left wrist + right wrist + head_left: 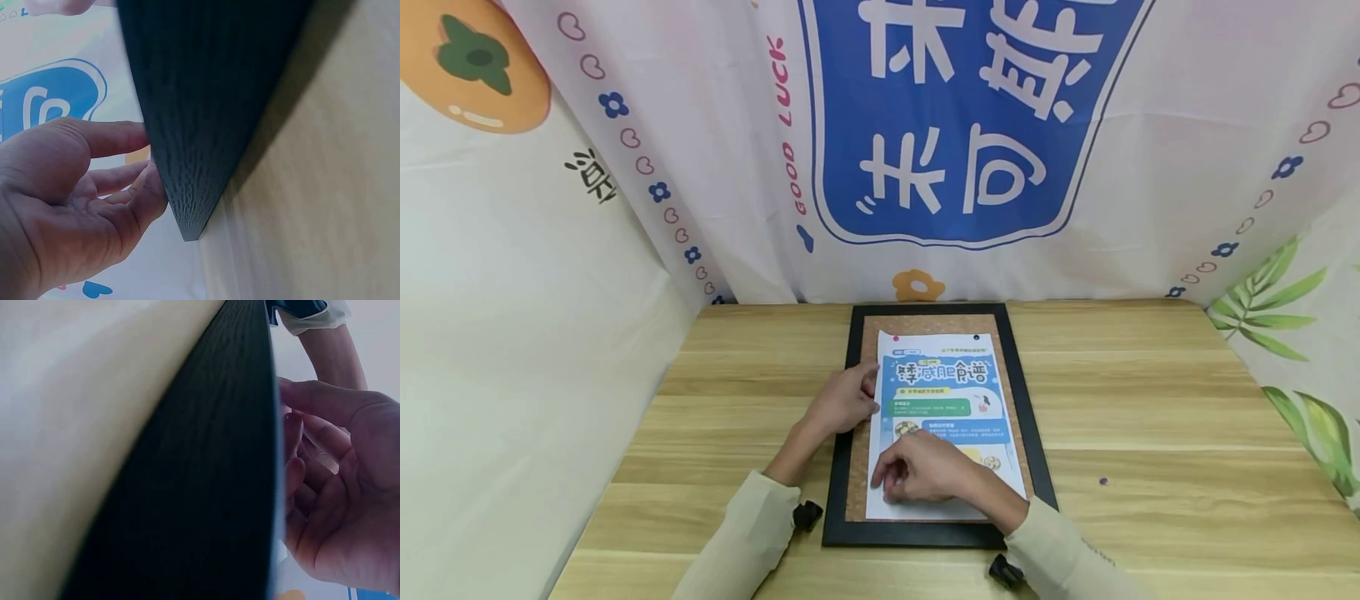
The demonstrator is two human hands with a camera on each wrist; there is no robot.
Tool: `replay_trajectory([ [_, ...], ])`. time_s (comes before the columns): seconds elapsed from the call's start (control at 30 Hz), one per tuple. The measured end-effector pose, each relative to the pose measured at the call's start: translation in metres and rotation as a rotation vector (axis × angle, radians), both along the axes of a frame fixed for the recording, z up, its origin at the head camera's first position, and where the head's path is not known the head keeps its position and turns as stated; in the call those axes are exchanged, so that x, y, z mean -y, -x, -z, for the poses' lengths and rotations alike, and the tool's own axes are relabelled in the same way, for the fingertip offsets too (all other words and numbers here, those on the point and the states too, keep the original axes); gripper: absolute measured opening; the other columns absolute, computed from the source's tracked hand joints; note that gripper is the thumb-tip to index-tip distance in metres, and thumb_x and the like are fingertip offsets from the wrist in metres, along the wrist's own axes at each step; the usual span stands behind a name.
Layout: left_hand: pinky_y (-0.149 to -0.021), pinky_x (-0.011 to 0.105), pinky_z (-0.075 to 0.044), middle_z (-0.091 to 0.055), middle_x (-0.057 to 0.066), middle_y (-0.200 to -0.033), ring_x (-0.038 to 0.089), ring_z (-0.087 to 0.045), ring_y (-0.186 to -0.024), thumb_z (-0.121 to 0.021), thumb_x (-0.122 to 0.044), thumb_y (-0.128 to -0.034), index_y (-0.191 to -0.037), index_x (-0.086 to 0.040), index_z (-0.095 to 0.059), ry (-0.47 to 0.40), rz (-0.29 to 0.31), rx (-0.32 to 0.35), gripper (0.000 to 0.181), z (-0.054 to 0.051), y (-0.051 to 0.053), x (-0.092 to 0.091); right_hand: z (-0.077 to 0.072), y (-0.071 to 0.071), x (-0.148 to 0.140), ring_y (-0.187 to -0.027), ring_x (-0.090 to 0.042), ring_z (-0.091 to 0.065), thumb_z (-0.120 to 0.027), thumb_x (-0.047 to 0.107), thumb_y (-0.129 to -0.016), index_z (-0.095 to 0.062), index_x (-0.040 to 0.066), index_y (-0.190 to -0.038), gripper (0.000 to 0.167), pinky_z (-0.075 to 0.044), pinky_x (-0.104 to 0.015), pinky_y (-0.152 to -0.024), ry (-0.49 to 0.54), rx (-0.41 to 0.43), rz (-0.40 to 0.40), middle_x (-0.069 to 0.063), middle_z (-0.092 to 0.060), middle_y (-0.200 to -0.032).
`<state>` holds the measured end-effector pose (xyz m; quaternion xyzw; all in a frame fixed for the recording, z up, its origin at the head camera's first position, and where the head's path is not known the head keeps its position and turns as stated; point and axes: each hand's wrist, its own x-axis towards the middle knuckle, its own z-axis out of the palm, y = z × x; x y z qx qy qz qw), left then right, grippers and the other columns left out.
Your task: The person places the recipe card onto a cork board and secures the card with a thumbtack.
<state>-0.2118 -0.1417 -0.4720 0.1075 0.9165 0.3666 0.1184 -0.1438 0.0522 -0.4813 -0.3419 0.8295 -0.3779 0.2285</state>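
A printed sheet (951,408) lies on a cork board (857,492) with a black frame (1033,433). Two pins, a pink one (896,338) and a black one (977,337), sit at its top corners. My left hand (844,400) rests at the sheet's left edge, mid-height, fingers relaxed; in the left wrist view the hand (81,181) is beside the frame's side (187,125). Lower on the sheet, my right hand (921,471) has loosely bent fingers, tips by the left edge. In the right wrist view the frame (212,462) partly covers that hand (350,475); nothing held is discernible.
A small purple object (1103,481) lies on the wooden table (1150,392) to the right of the board. Behind the table hangs a printed curtain (730,167), and a pale cloth (512,333) with prints is at the left.
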Motion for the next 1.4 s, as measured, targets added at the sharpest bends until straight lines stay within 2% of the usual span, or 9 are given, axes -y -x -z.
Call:
replay_trajectory([
  [0.13,-0.065,0.028,-0.052,-0.069,0.008,-0.096,0.017,-0.063,-0.076,-0.074,0.008,-0.0917,-0.156,-0.001,-0.052,-0.008,-0.002,0.008,0.069,0.0003,-0.0001,-0.0001,-0.0006,0.0022,-0.0001,-0.066,0.004,-0.06,-0.083,0.003,-0.087,-0.084,0.015,-0.096,0.015,-0.05,-0.017,-0.065,-0.003,0.008,-0.018,0.014,-0.07,-0.074],
  [0.37,-0.067,0.028,-0.051,-0.069,0.007,-0.097,0.017,-0.062,-0.079,-0.076,0.007,-0.0912,-0.151,0.0,-0.056,0.02,0.009,-0.027,0.063,-0.0018,0.0,-0.0018,-0.0017,0.0046,-0.0018,-0.067,0.003,-0.063,-0.085,0.005,-0.087,-0.085,0.015,-0.094,0.012,-0.053,-0.017,-0.066,0.003,0.024,-0.024,0.012,-0.073,-0.074],
  [0.83,-0.067,0.028,-0.05,-0.068,0.008,-0.097,0.018,-0.061,-0.079,-0.075,0.007,-0.092,-0.153,0.001,-0.054,0.016,0.003,-0.009,0.064,-0.0023,-0.0007,-0.0011,-0.0031,0.0074,-0.0001,-0.063,0.002,-0.063,-0.086,0.005,-0.087,-0.085,0.014,-0.091,0.01,-0.052,-0.017,-0.062,0.004,0.052,-0.035,0.011,-0.073,-0.072],
  [1.23,-0.065,0.027,-0.05,-0.069,0.008,-0.096,0.017,-0.062,-0.077,-0.075,0.008,-0.0912,-0.152,0.001,-0.055,-0.002,0.001,-0.005,0.065,-0.0009,-0.0001,-0.0003,-0.0047,0.0079,0.004,-0.059,0.001,-0.059,-0.086,0.004,-0.086,-0.084,0.013,-0.087,0.009,-0.047,-0.016,-0.057,-0.015,0.048,-0.015,0.01,-0.07,-0.067],
  [1.4,-0.066,0.028,-0.05,-0.069,0.008,-0.096,0.017,-0.062,-0.079,-0.075,0.008,-0.0913,-0.152,0.001,-0.055,0.005,0.003,-0.012,0.064,0.0011,0.0012,0.0003,-0.0053,0.0056,0.0036,-0.06,0.002,-0.059,-0.087,0.006,-0.087,-0.084,0.014,-0.088,0.009,-0.048,-0.017,-0.059,-0.032,0.018,-0.005,0.012,-0.069,-0.068],
])
